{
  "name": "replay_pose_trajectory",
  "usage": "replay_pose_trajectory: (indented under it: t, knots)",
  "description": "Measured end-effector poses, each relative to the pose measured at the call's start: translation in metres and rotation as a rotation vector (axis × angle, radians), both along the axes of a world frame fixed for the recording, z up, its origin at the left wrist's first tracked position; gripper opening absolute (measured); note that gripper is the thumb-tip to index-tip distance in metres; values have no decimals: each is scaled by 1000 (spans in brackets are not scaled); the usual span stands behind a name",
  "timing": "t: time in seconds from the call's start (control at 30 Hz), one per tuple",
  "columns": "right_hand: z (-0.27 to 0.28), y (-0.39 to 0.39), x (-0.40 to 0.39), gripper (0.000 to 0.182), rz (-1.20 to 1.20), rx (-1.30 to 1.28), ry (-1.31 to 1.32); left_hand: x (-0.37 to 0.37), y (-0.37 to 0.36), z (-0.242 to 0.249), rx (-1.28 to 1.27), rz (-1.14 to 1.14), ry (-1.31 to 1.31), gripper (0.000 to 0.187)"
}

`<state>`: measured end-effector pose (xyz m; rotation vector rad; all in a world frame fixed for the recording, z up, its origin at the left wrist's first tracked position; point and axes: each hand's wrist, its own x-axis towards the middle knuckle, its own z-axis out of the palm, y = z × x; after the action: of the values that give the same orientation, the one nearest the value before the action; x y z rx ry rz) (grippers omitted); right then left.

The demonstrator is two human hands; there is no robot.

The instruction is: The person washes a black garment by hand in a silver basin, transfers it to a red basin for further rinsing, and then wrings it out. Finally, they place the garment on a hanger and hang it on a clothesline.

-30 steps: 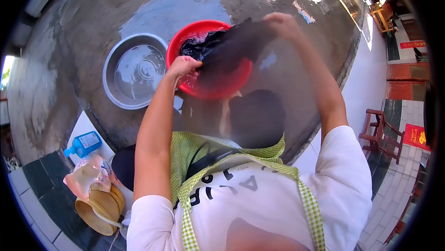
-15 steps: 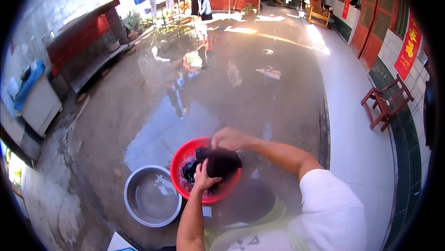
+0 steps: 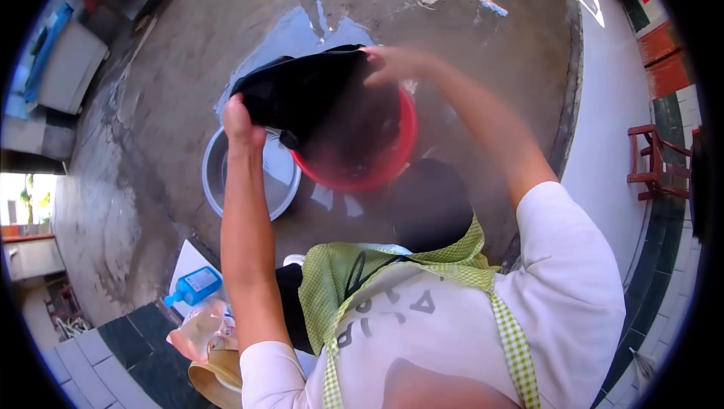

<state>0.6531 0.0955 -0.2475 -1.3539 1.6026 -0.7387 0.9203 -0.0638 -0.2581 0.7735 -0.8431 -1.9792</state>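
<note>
A wet black garment (image 3: 309, 92) hangs lifted above the red basin (image 3: 377, 171), stretched between both hands. My left hand (image 3: 236, 121) grips its left end, over the rim of the steel basin (image 3: 275, 175). My right hand (image 3: 388, 66) grips the garment's right end, above the red basin's far side. The garment's lower part drapes down in front of the red basin and hides most of its inside. Both basins sit on wet concrete ground (image 3: 173, 69).
A blue bottle (image 3: 194, 286), a plastic bag (image 3: 200, 330) and a wooden bowl (image 3: 222, 379) lie at the lower left. A red wooden chair (image 3: 660, 164) stands on the tiled walkway at right. A white cabinet (image 3: 68, 62) is at upper left.
The garment was down in the red basin under both hands half a second ago; now it is raised and spread above it, my left hand shifted left over the steel basin. The camera tilted down.
</note>
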Motion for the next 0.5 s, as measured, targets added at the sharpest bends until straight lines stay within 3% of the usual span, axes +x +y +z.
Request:
replay_pose_trajectory:
  t: [0.03, 0.07, 0.13, 0.2, 0.23, 0.27, 0.33, 0.4, 0.47, 0.5]
  knots:
    - [-40, -9, -9, 87, 54, 65, 115, 2, 9, 16, 1, -8, 27, 33]
    - [-38, -1, 3, 91, 105, 66, 209, 4, 15, 28, -9, -11, 19, 33]
    - [-72, -4, 20, 93, 100, -56, 190, 7, 21, 41, 5, -3, 71, 36]
    - [-89, -15, 42, 79, -6, -180, 44, 9, 16, 41, -20, -9, 72, 38]
    - [-70, -21, 51, 56, -35, -95, 33, 9, 17, 43, -6, -11, 71, 38]
    - [-59, -32, 51, 35, -114, 55, -141, 10, 18, 44, 10, -13, 70, 39]
    - [-45, -43, 41, 28, -234, -26, -341, 14, 17, 35, 38, -2, 80, 39]
    - [-16, -41, 36, 27, -298, 22, -306, 16, 19, 25, 67, 10, 89, 39]
    - [-10, -37, 38, 30, -322, -12, -196, 11, 23, 20, 41, -89, 85, 39]
    - [-9, -35, 47, 32, -331, -306, 10, 7, 20, 14, 46, -100, 78, 37]
